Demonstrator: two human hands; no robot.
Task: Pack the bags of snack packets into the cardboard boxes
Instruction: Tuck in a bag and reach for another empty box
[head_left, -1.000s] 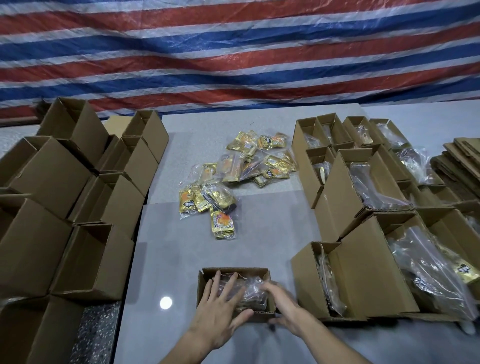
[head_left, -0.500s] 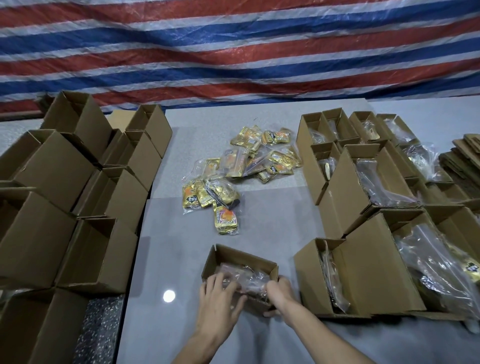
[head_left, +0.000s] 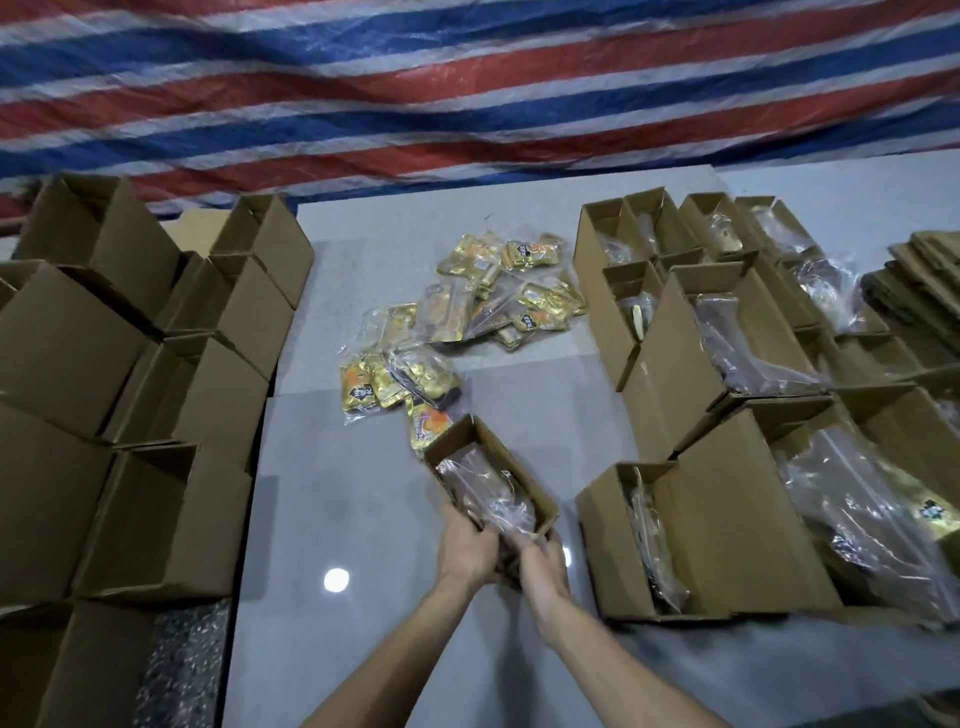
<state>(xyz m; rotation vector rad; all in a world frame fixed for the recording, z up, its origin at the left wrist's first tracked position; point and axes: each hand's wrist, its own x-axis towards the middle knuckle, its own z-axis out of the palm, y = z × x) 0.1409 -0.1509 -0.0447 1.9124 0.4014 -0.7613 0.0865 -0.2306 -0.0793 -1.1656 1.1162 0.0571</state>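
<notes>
The small cardboard box (head_left: 496, 467) sat tilted at lower centre of the head view, matte brown, with a crinkled clear bag of snack packets (head_left: 485, 491) inside. We saw our left hand (head_left: 465, 551) curled round its near left corner and our right hand (head_left: 540, 564) gripping its near end, fingers bent over the plastic. Glossy gold loose bags (head_left: 467, 317) lay heaped at centre on the smooth grey table (head_left: 353, 493). Empty boxes (head_left: 156, 374) stood left, filled boxes (head_left: 727, 415) right, under a striped tarp (head_left: 467, 78).

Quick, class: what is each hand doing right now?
Left hand: grips the small cardboard box.
Right hand: grips the same box's near end.
</notes>
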